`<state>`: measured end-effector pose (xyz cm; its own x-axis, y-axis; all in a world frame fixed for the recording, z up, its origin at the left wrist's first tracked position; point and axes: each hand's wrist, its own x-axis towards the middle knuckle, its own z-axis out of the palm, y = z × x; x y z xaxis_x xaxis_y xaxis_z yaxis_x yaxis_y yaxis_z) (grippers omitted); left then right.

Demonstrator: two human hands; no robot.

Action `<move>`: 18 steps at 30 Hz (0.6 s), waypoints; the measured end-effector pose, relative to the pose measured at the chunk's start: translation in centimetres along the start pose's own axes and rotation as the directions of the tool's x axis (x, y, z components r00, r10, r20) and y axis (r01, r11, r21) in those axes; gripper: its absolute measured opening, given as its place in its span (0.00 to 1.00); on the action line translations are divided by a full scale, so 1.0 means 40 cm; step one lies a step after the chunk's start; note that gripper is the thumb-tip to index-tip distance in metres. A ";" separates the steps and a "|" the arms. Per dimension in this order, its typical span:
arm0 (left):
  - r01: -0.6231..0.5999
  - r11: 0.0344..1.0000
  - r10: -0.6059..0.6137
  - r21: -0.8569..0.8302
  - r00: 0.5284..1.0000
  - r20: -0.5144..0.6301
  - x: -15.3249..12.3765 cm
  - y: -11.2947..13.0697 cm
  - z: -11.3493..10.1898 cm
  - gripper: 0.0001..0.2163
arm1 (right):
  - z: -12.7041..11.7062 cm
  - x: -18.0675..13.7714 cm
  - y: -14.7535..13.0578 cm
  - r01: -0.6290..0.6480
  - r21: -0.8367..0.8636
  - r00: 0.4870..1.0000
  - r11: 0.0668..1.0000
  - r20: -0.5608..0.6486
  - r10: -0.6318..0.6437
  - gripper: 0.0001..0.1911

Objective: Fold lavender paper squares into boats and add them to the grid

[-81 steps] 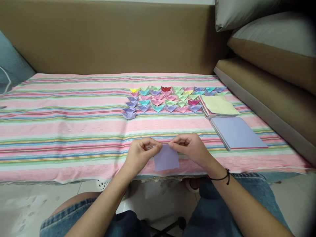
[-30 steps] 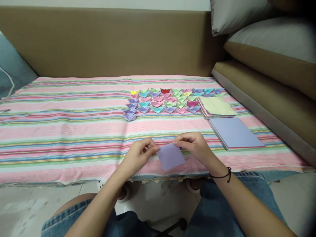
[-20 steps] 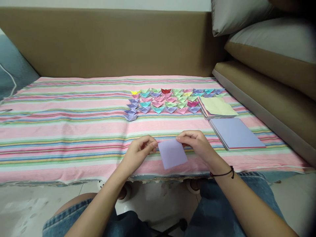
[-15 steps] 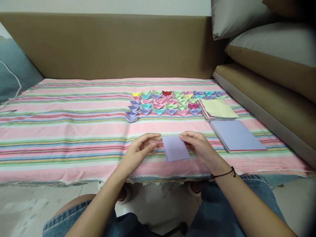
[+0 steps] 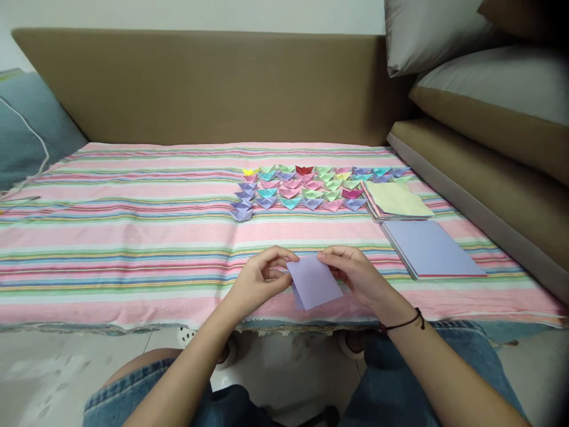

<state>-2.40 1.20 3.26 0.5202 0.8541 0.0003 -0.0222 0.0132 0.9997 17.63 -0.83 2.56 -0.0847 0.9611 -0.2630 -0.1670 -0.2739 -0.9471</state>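
Note:
Between my hands is a folded square of lilac paper (image 5: 315,283), tilted, its layers slightly apart at the lower left. My left hand (image 5: 265,274) pinches its upper left corner between thumb and fingers. At the upper right corner, my right hand (image 5: 351,271) grips the paper with the thumb on top and the fingers behind. Beyond the hands lie several rows of small folded paper boats (image 5: 290,193) in lilac, pink, green, blue, red and yellow.
To the right lie a stack of lilac paper sheets (image 5: 433,249) and, behind it, a stack topped with pale yellow paper (image 5: 398,198). A striped cloth (image 5: 124,237) covers the surface. Cushions (image 5: 489,89) pile up at the right, and a brown backboard (image 5: 200,89) stands behind.
My left hand has closed onto the paper's left corner; before, its fingers were apart beside it. The paper has come slightly toward me and turned, and its layers have opened a little.

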 end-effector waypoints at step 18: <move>0.068 0.961 -0.154 -0.269 0.937 -0.314 0.010 -0.018 0.017 0.23 | 0.025 0.010 0.017 0.117 0.081 0.991 0.990 -0.075 -0.111 0.13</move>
<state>-1.61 1.18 2.56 0.2222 0.9615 -0.1619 -0.2155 0.2104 0.9536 16.50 -0.67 1.98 0.0078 0.9855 -0.1695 -0.2547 -0.1619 -0.9534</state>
